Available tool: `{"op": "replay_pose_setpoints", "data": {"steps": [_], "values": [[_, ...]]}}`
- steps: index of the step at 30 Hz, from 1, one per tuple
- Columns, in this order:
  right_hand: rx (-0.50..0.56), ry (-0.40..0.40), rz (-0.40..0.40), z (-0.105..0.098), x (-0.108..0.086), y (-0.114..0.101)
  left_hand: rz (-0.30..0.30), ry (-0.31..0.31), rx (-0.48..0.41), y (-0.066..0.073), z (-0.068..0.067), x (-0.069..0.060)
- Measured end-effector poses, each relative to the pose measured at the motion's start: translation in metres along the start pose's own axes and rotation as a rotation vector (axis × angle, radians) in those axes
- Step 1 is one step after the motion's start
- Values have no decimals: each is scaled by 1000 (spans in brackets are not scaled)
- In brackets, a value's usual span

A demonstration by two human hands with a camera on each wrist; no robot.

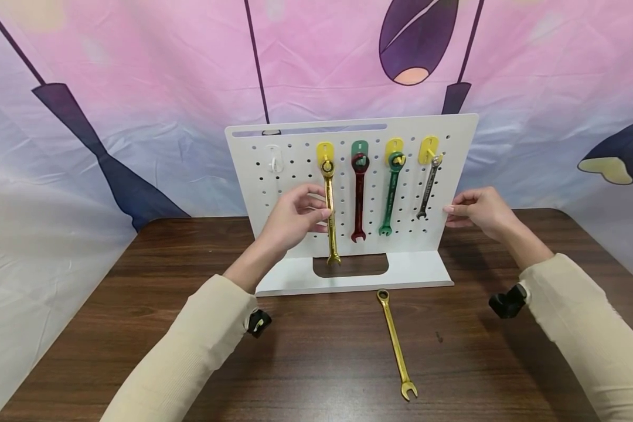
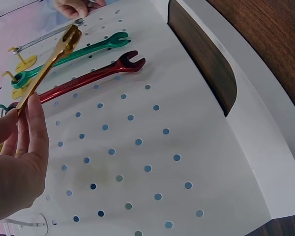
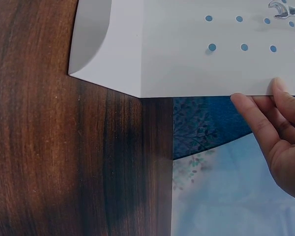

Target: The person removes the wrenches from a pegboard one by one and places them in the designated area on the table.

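Note:
My left hand (image 1: 299,214) pinches a gold combination wrench (image 1: 330,220) between thumb and fingers. Its ring end is at a yellow hook (image 1: 325,152) on the white pegboard (image 1: 306,253), and its open end points down, tilted out from the board in the left wrist view. At the board's right edge, my right hand (image 1: 482,211) grips it with the thumb in front and fingers behind. Beside the gold wrench hang a red wrench (image 1: 359,199), a green wrench (image 1: 390,196) and a small silver wrench (image 1: 428,189). A second gold wrench (image 1: 397,346) lies on the table.
A white hook (image 1: 274,159) at the board's upper left holds nothing. The board's base (image 1: 417,269) rests on the dark wooden table (image 1: 306,351). Behind it hangs a patterned cloth (image 1: 190,70). Black wrist cameras show at both cuffs.

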State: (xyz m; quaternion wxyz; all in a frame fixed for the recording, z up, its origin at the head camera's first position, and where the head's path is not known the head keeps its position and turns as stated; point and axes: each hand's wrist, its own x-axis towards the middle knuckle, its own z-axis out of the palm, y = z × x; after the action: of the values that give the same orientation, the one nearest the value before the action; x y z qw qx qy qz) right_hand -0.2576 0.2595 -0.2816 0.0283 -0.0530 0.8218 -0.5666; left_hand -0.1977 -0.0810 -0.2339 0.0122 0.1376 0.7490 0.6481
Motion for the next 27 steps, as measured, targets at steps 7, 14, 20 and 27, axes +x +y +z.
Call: {"op": "replay_pose_setpoints", "data": {"steps": [7,14,20,27], "values": [[12,3,1,1,0,1,-21,-2,-29,3,-1,-2],[-10,6,1,1,0,0,-32,-13,-31,7,-2,-4],[13,-6,3,1,0,-1,-29,-25,-49,10,-2,-6],[36,-48,2,-1,1,0,-34,-40,-54,12,-2,-6]]}}
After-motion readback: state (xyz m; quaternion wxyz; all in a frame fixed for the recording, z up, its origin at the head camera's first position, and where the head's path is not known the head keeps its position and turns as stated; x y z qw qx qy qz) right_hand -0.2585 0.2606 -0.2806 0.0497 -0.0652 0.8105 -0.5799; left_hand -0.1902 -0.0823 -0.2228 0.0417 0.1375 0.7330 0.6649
